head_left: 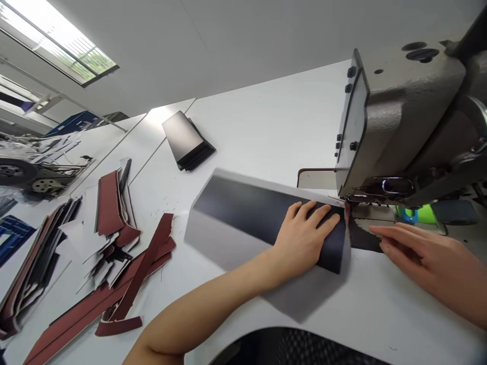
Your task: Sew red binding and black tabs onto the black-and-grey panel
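A long dark navy panel (pixel 258 208) lies on a larger light-grey sheet (pixel 218 241), its right end at the sewing machine's needle area (pixel 348 200). My left hand (pixel 304 230) rests flat on the panel's right part, fingers spread. To the right of the needle, a dark strip of material (pixel 363 238) with a pale, ragged upper edge lies on the machine bed. My right hand (pixel 429 258) is at this strip's right end, index finger and thumb closed towards each other. A narrow reddish edge (pixel 347 213) shows beside the needle. The needle tip itself is hidden.
The sewing machine head (pixel 407 106) overhangs the right side. A stack of dark panels (pixel 186 139) sits farther back. Maroon strips (pixel 140 268) and scraps are heaped at the left. Something bright green (pixel 424 214) shows behind my right hand.
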`<state>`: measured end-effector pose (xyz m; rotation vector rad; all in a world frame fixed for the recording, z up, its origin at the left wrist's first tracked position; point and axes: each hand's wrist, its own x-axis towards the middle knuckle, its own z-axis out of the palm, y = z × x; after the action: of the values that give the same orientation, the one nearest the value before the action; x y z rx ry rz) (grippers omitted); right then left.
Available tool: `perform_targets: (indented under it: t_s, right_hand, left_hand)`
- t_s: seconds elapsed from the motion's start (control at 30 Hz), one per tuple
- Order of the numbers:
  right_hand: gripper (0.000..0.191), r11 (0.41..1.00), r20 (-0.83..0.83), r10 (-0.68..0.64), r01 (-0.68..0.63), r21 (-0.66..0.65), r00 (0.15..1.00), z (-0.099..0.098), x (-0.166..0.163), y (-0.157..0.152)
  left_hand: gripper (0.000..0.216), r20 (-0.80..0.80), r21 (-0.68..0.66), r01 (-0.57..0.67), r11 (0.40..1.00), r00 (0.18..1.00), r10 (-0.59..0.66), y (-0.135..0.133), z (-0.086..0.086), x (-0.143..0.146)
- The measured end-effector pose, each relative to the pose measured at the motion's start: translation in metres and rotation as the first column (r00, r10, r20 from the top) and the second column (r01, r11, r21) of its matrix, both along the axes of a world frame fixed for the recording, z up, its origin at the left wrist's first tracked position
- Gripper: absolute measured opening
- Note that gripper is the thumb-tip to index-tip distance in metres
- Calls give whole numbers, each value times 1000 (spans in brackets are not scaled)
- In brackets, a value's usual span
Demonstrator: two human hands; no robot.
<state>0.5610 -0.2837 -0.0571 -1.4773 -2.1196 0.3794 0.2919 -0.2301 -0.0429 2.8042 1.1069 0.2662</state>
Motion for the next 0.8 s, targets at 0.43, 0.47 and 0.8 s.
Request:
perform_targets:
  t_s: [0.43, 0.47, 0.8]
  right_hand:
    - [32, 940, -144, -269, 228, -252, 952, -1, -44, -49]
    - [31, 947, -121, -263, 232, -223, 957, 0, -47, -50]
    - [28, 951, 221, -239, 182, 250, 945, -5, -80, -59]
  left_hand:
    - [46, 127, -93, 178, 980, 978, -165, -12, -11, -11]
    - [46, 132, -88, 197, 976, 974, -184, -11, -13, -12]
    - [53, 45, -23, 252, 968, 967, -250, -11, -16, -11]
